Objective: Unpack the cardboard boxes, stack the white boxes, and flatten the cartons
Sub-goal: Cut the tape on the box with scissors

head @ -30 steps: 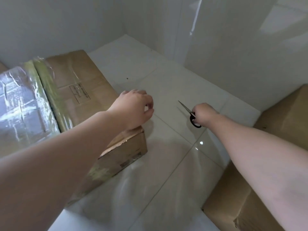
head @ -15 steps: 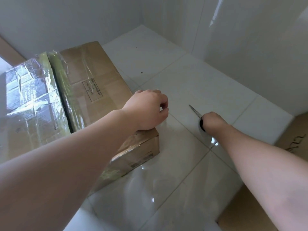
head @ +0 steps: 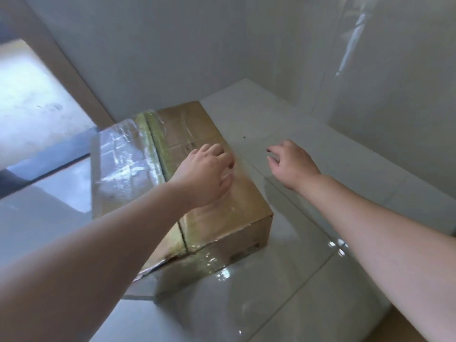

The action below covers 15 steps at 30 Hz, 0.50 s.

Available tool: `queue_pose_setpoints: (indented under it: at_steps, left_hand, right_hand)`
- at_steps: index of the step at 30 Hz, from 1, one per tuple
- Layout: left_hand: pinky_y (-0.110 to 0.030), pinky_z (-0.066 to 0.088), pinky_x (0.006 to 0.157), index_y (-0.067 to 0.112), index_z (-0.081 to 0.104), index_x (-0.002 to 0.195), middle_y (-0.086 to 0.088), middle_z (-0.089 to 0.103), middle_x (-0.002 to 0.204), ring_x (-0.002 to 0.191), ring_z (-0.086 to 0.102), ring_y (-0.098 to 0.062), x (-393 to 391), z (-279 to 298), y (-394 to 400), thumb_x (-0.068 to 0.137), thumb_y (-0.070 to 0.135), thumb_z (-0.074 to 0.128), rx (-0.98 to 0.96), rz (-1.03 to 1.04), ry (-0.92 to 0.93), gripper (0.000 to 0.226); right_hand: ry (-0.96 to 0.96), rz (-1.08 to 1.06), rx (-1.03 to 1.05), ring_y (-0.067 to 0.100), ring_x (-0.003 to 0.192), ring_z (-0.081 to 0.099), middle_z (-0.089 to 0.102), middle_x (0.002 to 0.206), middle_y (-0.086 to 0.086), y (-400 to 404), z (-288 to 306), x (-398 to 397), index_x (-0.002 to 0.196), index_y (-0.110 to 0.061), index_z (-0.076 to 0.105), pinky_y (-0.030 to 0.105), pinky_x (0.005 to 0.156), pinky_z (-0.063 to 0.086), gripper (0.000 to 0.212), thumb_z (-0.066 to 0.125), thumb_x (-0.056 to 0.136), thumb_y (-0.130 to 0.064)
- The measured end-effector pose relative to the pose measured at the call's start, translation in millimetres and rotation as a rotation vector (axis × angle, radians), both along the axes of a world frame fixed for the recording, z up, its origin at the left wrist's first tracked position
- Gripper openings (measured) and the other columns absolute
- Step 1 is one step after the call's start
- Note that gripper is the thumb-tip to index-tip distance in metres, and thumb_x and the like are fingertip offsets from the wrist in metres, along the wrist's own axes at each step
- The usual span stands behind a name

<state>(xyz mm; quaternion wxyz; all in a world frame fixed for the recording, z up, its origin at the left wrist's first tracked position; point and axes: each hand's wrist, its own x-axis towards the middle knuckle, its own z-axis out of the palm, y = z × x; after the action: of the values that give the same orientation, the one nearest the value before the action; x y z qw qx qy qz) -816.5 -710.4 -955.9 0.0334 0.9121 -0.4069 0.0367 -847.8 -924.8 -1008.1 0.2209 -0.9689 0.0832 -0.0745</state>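
At the centre of the frame, a taped cardboard box [head: 197, 174] lies on the glossy white floor [head: 308, 280]. The left hand [head: 206, 177] rests on the box's top, fingers loosely bent at its right edge. The right hand [head: 293, 164], centre right, hovers above the floor just beside the box, fingers relaxed, holding nothing.

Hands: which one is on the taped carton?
The left hand. It rests on the top of the cardboard carton, over the far right edge. The right hand is off to the carton's right, above the white floor tiles, holding nothing.
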Motion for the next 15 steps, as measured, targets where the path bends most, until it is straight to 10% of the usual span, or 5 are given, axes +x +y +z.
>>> queue_pose_setpoints:
  at_steps: [7,15]
  left_hand:
    - [-0.036,0.046,0.082,0.019,0.062,0.094,0.001,0.061,0.095,0.092,0.059,-0.023,3,23,99,0.088,0.028,0.049,0.13,0.041,0.137,0.016]
    - [-0.035,0.033,0.105,0.024,0.058,0.113,0.003,0.054,0.122,0.116,0.048,-0.018,4,14,134,0.095,0.036,0.042,0.129,-0.041,0.107,0.027]
  right_hand:
    - [0.046,0.606,-0.159,0.026,0.127,0.039,0.039,0.14,0.01,136,55,-26,0.137,-0.015,0.045,0.038,0.107,0.033,0.071,0.057,0.082,-0.059]
    - [0.225,0.525,-0.208,0.024,0.143,0.013,0.017,0.154,0.011,174,55,-38,0.149,-0.017,0.017,0.038,0.117,0.015,0.075,0.054,0.087,-0.041]
